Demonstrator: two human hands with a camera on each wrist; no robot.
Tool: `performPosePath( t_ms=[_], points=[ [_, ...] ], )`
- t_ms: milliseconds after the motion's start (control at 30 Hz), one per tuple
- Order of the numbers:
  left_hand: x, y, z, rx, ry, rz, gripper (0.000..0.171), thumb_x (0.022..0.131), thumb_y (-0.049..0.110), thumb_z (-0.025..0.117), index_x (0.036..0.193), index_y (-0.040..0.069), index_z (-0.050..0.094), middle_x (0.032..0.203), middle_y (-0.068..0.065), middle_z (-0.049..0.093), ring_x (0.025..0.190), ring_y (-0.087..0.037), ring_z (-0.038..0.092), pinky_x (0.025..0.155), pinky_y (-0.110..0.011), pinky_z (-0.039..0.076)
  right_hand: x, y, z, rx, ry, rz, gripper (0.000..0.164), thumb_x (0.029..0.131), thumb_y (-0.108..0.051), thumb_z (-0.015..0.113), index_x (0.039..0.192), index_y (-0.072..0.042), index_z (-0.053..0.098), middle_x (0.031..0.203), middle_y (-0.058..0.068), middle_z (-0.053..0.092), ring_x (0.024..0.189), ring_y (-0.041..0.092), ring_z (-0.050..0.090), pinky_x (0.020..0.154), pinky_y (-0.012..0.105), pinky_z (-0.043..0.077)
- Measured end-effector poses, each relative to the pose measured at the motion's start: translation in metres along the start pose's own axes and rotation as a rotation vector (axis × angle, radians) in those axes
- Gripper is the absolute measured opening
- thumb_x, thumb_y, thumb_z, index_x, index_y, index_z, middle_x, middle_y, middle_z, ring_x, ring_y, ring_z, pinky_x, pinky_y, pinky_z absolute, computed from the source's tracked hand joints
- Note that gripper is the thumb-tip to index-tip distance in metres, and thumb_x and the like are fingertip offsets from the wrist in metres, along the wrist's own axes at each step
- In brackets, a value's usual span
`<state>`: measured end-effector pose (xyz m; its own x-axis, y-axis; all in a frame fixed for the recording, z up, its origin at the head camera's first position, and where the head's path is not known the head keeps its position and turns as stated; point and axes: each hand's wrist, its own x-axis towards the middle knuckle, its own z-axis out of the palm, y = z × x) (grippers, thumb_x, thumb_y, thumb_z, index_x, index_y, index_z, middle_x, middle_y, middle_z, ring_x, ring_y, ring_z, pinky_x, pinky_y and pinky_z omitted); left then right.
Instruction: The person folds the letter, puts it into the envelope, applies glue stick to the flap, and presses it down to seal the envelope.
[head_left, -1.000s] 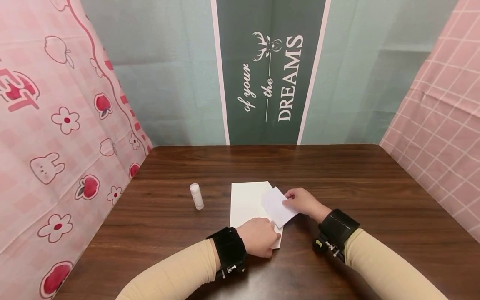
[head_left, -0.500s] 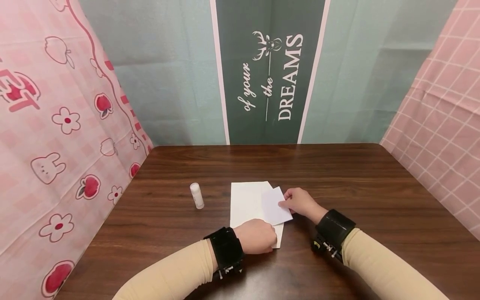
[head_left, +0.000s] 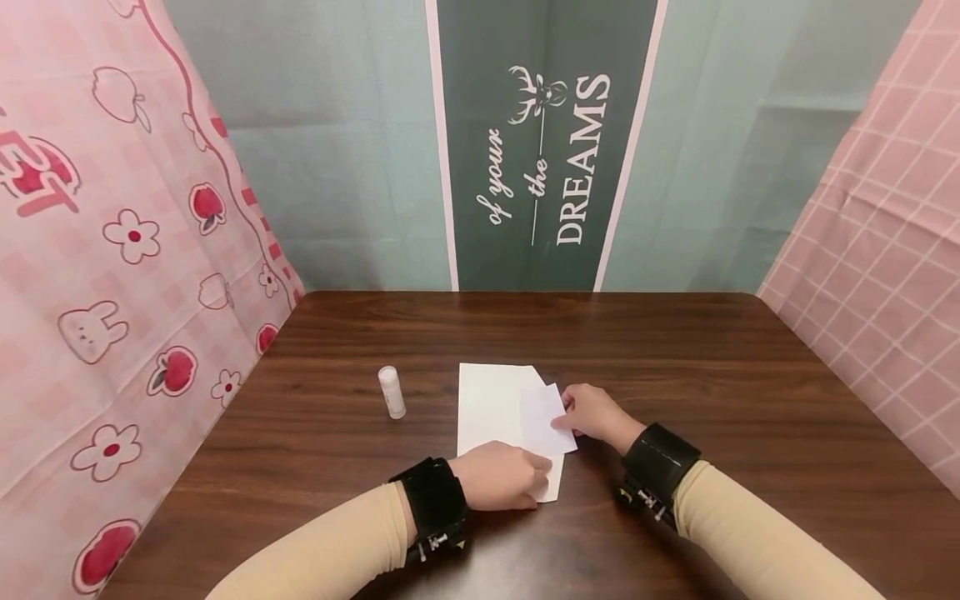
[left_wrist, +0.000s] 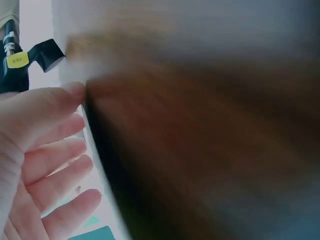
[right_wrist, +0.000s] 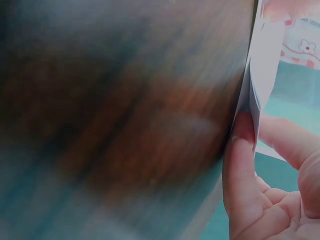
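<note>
Lower edge of frame: we list two cream sleeves [head_left: 330, 537], each ending in a black cuff [head_left: 431, 500]. Lower centre: left hand [head_left: 495, 477], fingers loosely extended and a little apart, resting at the near right end of the sheet [head_left: 487, 404]. Right of centre: right hand [head_left: 594, 414], thumb and forefinger pinching the right edge of the slip [head_left: 540, 421]; slip overlapping the sheet's right side. Left of centre: one white tube [head_left: 392, 393], upright. Beneath all: brown wood table [head_left: 675, 342]. Upper frame, behind: we record a grey-green cloth [head_left: 337, 167] lettered "DREAMS"; pink cloths [head_left: 150, 292] left and right.
</note>
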<state>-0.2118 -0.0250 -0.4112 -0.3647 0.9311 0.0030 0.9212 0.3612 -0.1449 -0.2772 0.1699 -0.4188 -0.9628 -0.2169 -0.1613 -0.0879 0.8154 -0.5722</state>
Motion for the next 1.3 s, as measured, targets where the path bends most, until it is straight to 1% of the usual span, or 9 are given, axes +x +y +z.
performPosePath(
  t_ms=[100,167,233,367,533,733,1067,1200,1300],
  points=[
    [-0.012,-0.005,0.0,-0.036,0.015,-0.049,0.021,0.087,0.037,0.064,0.098,0.019,0.065,0.118,0.006,0.058,0.092,-0.006,0.061,0.071,-0.021,0.05,0.0,-0.001,0.001,-0.012,-0.001,-0.006,0.025,0.075,-0.017,0.077,0.084,-0.002,0.059,0.062,0.004,0.055,0.053,0.015,0.053,0.051,0.027,0.044],
    [-0.021,-0.009,-0.002,-0.073,0.004,-0.115,0.036,0.087,0.038,0.064,0.114,0.015,0.062,0.132,-0.004,0.052,0.11,-0.012,0.056,0.083,-0.025,0.048,0.0,-0.002,0.0,-0.026,-0.002,-0.004,0.026,0.075,-0.017,0.077,0.085,-0.001,0.059,0.063,0.004,0.055,0.053,0.016,0.053,0.052,0.027,0.044],
    [-0.031,-0.014,-0.004,-0.096,-0.024,-0.194,0.048,0.086,0.04,0.064,0.123,0.01,0.057,0.137,-0.011,0.047,0.12,-0.018,0.049,0.09,-0.028,0.045,-0.001,-0.003,0.0,-0.039,-0.009,-0.002,0.026,0.076,-0.017,0.077,0.086,0.0,0.059,0.063,0.004,0.055,0.054,0.016,0.053,0.052,0.027,0.043],
    [-0.048,-0.026,-0.007,-0.119,-0.115,-0.356,0.065,0.082,0.049,0.064,0.129,0.005,0.051,0.139,-0.017,0.042,0.123,-0.024,0.046,0.091,-0.035,0.044,-0.002,-0.005,-0.002,-0.043,-0.02,0.014,0.027,0.077,-0.018,0.076,0.089,0.0,0.06,0.064,0.004,0.056,0.056,0.016,0.054,0.053,0.027,0.042],
    [-0.061,-0.036,-0.007,-0.122,-0.205,-0.473,0.078,0.079,0.059,0.062,0.13,0.002,0.051,0.138,-0.017,0.044,0.123,-0.023,0.047,0.091,-0.038,0.044,-0.003,-0.006,-0.004,-0.029,-0.017,0.021,0.028,0.077,-0.018,0.076,0.091,0.0,0.06,0.064,0.004,0.056,0.056,0.017,0.054,0.053,0.027,0.042],
    [-0.064,-0.04,-0.005,-0.126,-0.22,-0.5,0.074,0.074,0.063,0.064,0.118,0.003,0.059,0.132,-0.014,0.051,0.119,-0.022,0.05,0.088,-0.041,0.046,-0.003,-0.004,-0.002,-0.008,-0.019,0.021,0.029,0.078,-0.018,0.075,0.093,0.001,0.06,0.067,0.005,0.056,0.057,0.017,0.054,0.054,0.028,0.044],
    [-0.06,-0.038,-0.002,-0.136,-0.237,-0.507,0.075,0.073,0.063,0.065,0.119,0.004,0.06,0.131,-0.014,0.052,0.115,-0.022,0.052,0.086,-0.04,0.047,-0.008,0.0,-0.002,0.062,-0.025,0.054,0.017,0.084,-0.016,0.069,0.087,-0.001,0.061,0.067,0.005,0.057,0.059,0.016,0.056,0.058,0.029,0.049],
    [-0.059,-0.038,-0.001,-0.151,-0.237,-0.512,0.076,0.073,0.063,0.066,0.121,0.004,0.059,0.128,-0.014,0.052,0.113,-0.024,0.052,0.088,-0.04,0.046,-0.01,0.0,-0.003,0.076,-0.026,0.031,0.014,0.085,-0.013,0.068,0.085,-0.001,0.062,0.066,0.005,0.059,0.058,0.016,0.057,0.058,0.029,0.051],
    [-0.058,-0.04,-0.001,-0.15,-0.224,-0.518,0.074,0.071,0.063,0.067,0.116,0.005,0.062,0.123,-0.012,0.055,0.108,-0.024,0.054,0.085,-0.038,0.047,-0.01,-0.001,-0.004,0.065,-0.019,0.005,0.013,0.085,-0.012,0.068,0.084,0.0,0.062,0.064,0.005,0.06,0.057,0.015,0.057,0.057,0.029,0.05]
  ],
)
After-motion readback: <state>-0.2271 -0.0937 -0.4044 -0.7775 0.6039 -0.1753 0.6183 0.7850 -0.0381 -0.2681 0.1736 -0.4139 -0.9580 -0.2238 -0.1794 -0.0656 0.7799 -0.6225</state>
